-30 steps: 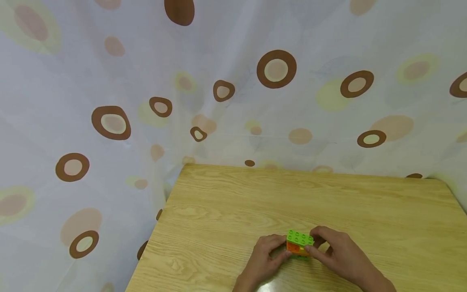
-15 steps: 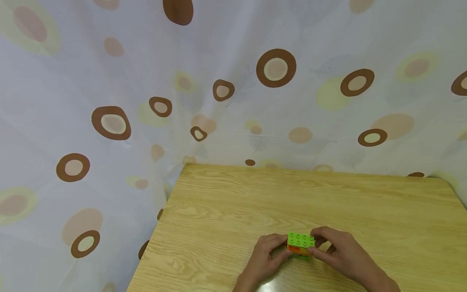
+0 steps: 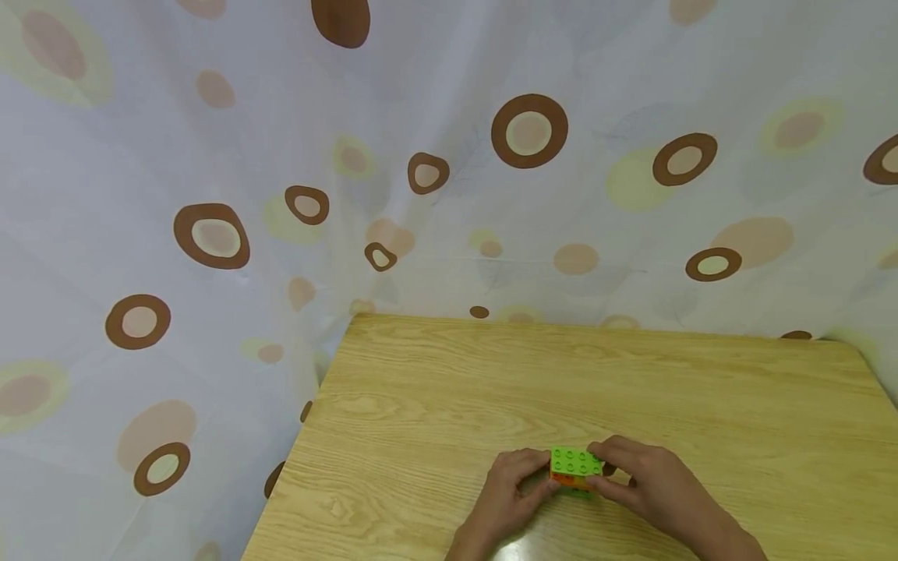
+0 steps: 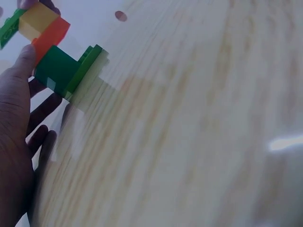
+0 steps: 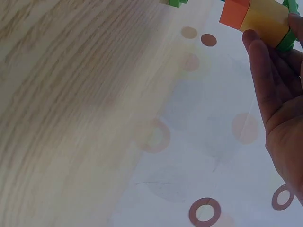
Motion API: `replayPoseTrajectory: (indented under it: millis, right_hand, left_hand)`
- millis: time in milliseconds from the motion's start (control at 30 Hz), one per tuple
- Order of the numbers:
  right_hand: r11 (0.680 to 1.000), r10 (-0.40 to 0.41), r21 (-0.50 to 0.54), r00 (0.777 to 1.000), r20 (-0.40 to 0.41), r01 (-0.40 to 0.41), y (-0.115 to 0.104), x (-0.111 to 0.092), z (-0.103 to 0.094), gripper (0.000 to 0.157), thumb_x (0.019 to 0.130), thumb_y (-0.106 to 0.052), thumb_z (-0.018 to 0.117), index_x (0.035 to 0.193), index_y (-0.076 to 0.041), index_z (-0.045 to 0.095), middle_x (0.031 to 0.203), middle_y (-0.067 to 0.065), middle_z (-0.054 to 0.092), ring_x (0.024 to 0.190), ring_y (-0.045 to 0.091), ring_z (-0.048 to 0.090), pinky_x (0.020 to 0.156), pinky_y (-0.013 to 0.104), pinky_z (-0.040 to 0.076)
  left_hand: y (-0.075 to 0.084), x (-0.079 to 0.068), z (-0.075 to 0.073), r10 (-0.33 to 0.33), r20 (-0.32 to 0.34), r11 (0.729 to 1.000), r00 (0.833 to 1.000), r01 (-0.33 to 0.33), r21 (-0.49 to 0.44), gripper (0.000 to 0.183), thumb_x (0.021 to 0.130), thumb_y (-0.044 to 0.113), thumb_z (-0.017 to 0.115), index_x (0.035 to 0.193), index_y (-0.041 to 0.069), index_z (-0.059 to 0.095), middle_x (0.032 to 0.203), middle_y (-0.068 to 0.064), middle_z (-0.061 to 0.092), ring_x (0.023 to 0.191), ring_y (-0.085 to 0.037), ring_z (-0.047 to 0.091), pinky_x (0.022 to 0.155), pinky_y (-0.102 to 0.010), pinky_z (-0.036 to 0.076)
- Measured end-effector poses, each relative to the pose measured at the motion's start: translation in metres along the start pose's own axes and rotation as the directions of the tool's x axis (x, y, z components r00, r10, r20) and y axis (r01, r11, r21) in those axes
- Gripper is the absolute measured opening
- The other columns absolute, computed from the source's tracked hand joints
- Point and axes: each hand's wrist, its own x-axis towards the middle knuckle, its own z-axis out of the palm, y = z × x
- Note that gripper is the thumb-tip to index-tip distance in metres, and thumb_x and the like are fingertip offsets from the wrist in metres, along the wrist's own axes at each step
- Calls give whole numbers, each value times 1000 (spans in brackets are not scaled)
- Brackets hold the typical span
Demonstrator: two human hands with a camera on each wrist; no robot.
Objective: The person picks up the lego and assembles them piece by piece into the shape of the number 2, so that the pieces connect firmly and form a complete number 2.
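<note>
A small stack of toy building bricks stands on the wooden table between both hands. On top lies a light green studded brick. Beneath it come a yellow brick, an orange brick and a dark green brick, with a thin green base piece lowest. My left hand pinches the stack's left end; its thumb lies against the orange brick. At the other end, my right hand grips the light green brick and the yellow one, partly covering them.
The wooden table extends behind and to both sides of the hands. A white curtain with brown and beige circles hangs past its far and left edges. Light reflects off the table near the left wrist.
The light green top brick was tilted with a gap below it; now it lies flatter and lower on the stack. My right fingers have shifted onto its top edge. The left hand stays put.
</note>
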Motion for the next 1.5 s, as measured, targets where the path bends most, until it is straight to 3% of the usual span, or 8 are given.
replayPoseTrajectory:
  millis: [333, 500, 633, 767, 1000, 1100, 1267, 1500]
  right_hand:
    - [961, 51, -274, 967, 249, 20, -22, 23, -13, 36, 85, -28, 89, 111, -6, 77, 96, -1, 74, 74, 12, 72, 58, 25, 56]
    - [952, 55, -305, 961, 273, 32, -22, 29, -14, 38, 85, -28, 89, 111, -3, 77, 96, 2, 74, 73, 15, 71, 57, 26, 56]
    - [970, 134, -234, 954, 270, -70, -13, 27, -14, 38, 88, -30, 87, 115, -6, 77, 99, -5, 72, 75, 8, 69, 59, 24, 55]
    - [957, 290, -94, 912, 289, -274, -1, 19, -11, 41, 94, -38, 81, 121, -8, 75, 97, -14, 70, 78, -2, 64, 63, 24, 53]
    - [755, 554, 193, 767, 324, -627, 18, 9, 7, 47, 103, -36, 71, 130, 1, 64, 89, -5, 72, 75, 11, 69, 60, 28, 58]
    - [711, 589, 236, 744, 315, -663, 23, 6, 13, 45, 104, -31, 69, 130, 5, 64, 91, 0, 74, 74, 16, 71, 59, 28, 59]
    - [718, 591, 239, 754, 285, -653, 28, 7, 19, 48, 107, -30, 65, 133, 10, 64, 84, 0, 72, 66, 14, 69, 60, 27, 57]
    - [735, 604, 182, 752, 264, -653, 30, 5, 26, 44, 107, -28, 65, 126, 10, 70, 66, -3, 64, 57, 10, 58, 65, 24, 52]
  left_hand:
    - [0, -1, -6, -16, 10, 1000, 1000, 16, -21, 38, 105, 37, 66, 137, 19, 70, 131, 8, 73, 119, -6, 66, 103, -34, 50]
    - [-3, 3, -6, 28, -25, 1000, 999, -28, -3, 36, 104, 35, 68, 136, 16, 70, 129, 6, 74, 117, -7, 67, 101, -32, 51]
    - [-4, 9, -4, 5, -24, 999, 1000, -6, -35, 38, 104, 34, 68, 136, 16, 70, 128, 6, 73, 117, -6, 67, 102, -31, 52]
    - [0, 11, -1, -92, 51, 986, 994, 98, -134, 40, 104, 36, 66, 137, 13, 70, 124, 5, 74, 113, -4, 68, 101, -27, 54]
    - [18, 21, -4, -355, 136, 911, 925, 375, -171, 39, 105, 41, 65, 129, 12, 76, 106, 7, 75, 97, 0, 67, 86, -22, 56]
    - [30, 26, -4, -453, 151, 864, 879, 474, -169, 38, 104, 41, 68, 123, 10, 79, 100, 9, 73, 89, 2, 64, 78, -20, 55]
    - [43, 32, -1, -553, 117, 793, 825, 565, -229, 30, 101, 34, 74, 112, 7, 81, 94, 11, 73, 78, 3, 62, 69, -19, 53]
    - [48, 31, 5, -606, 27, 759, 795, 588, -280, 19, 96, 26, 81, 92, 7, 80, 72, 11, 71, 62, 1, 63, 58, -18, 52]
